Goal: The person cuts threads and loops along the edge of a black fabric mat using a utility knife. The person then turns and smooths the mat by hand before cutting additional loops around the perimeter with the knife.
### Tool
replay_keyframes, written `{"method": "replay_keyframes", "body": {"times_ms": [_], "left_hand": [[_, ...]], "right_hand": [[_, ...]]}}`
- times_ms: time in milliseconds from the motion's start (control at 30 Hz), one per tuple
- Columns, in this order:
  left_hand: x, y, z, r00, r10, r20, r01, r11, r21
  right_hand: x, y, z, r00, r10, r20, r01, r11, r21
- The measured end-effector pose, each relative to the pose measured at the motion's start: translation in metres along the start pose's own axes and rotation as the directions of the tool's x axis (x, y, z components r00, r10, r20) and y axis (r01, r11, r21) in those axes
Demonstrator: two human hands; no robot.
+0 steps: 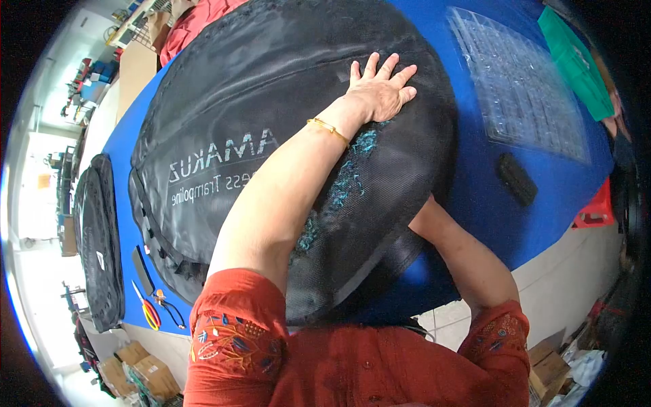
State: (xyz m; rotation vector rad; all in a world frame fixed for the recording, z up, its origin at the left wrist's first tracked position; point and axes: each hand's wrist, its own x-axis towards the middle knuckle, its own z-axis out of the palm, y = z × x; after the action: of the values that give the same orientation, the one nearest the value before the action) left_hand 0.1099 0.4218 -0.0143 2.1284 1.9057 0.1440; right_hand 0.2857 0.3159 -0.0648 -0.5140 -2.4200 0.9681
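A large round black mesh trampoline mat lies on the blue table cover, its white lettering reading mirrored. My left hand rests flat on the mat's upper right part, fingers spread. A line of teal fuzzy residue runs over the mesh below it, partly behind my left forearm. My right forearm reaches in from the lower right, and my right hand is hidden beneath the mat's right edge. To the right of the mat sits a black brush-like block.
Red-handled scissors, a black strip and a small cord lie at the lower left. Another folded black mat is at the far left. Clear plastic packaging and a green item lie at the upper right.
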Motion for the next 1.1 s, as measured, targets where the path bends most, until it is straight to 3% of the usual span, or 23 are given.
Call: {"method": "replay_keyframes", "body": {"times_ms": [100,167,233,267,300,333,467,533,667,767,800,833,867,933,1000,1033,1100], "left_hand": [[0.003,-0.003,0.004,1.0,0.023,-0.014,-0.023,0.999,0.041],[0.006,-0.003,-0.002,0.998,-0.005,0.057,0.004,1.0,0.021],[0.005,-0.006,-0.003,0.997,-0.01,0.078,0.009,1.0,0.015],[0.004,-0.009,-0.004,0.996,0.023,0.081,-0.022,1.0,-0.015],[0.006,-0.012,-0.003,0.995,0.059,0.08,-0.055,0.997,-0.046],[0.004,-0.017,-0.002,0.993,0.087,0.081,-0.084,0.996,-0.032],[-0.007,-0.023,0.006,0.985,0.17,-0.031,-0.167,0.982,0.084],[-0.009,-0.021,0.01,0.977,0.177,-0.122,-0.157,0.975,0.16],[-0.01,-0.02,0.013,0.966,0.187,-0.176,-0.15,0.968,0.203],[-0.009,-0.021,0.014,0.958,0.196,-0.21,-0.15,0.965,0.217],[-0.009,-0.021,0.015,0.959,0.193,-0.208,-0.149,0.966,0.21],[-0.009,-0.021,0.015,0.952,0.205,-0.227,-0.159,0.966,0.202],[-0.01,-0.022,0.015,0.946,0.216,-0.243,-0.17,0.966,0.195],[-0.006,-0.027,0.019,0.937,0.228,-0.267,-0.179,0.965,0.193],[-0.001,-0.028,0.019,0.943,0.172,-0.285,-0.115,0.972,0.205],[0.006,-0.033,0.02,0.942,0.151,-0.299,-0.089,0.974,0.209],[0.007,-0.034,0.022,0.931,0.17,-0.323,-0.097,0.969,0.228]], "right_hand": [[-0.003,0.011,0.01,0.998,-0.058,-0.03,0.055,0.995,-0.081],[-0.001,0.034,0.018,0.99,-0.122,-0.069,0.112,0.985,-0.13],[0.011,0.05,0.021,0.984,-0.1,0.148,0.139,0.949,-0.284],[0.006,0.054,0.019,0.983,-0.101,0.151,0.141,0.948,-0.285],[0.006,0.044,0.004,0.994,-0.011,0.105,0.005,0.998,0.055],[0.005,0.04,-0.004,0.992,0.093,0.091,-0.121,0.911,0.395],[-0.003,0.062,0.006,0.986,0.156,0.05,-0.156,0.797,0.583],[0.004,0.031,-0.002,0.996,0.091,-0.009,-0.085,0.958,0.272],[-0.003,0.027,0.012,0.995,0.061,-0.073,-0.052,0.991,0.12],[-0.006,0.03,0.017,0.996,0.09,0.028,-0.092,0.99,0.108],[-0.006,0.033,0.029,0.999,0.028,-0.036,-0.034,0.979,-0.2],[-0.008,0.037,0.037,0.996,-0.054,-0.076,0.01,0.872,-0.49],[-0.013,0.04,0.041,0.996,-0.049,-0.072,0.008,0.875,-0.484],[-0.008,0.028,0.026,0.992,-0.034,0.119,0.04,0.998,-0.048],[0.0,-0.066,-0.012,0.994,0.039,0.101,-0.052,0.991,0.123],[0.004,-0.101,0.003,0.991,0.019,-0.135,-0.007,0.996,0.089],[-0.001,-0.09,-0.015,0.974,-0.037,0.224,0.003,0.989,0.149]]}}
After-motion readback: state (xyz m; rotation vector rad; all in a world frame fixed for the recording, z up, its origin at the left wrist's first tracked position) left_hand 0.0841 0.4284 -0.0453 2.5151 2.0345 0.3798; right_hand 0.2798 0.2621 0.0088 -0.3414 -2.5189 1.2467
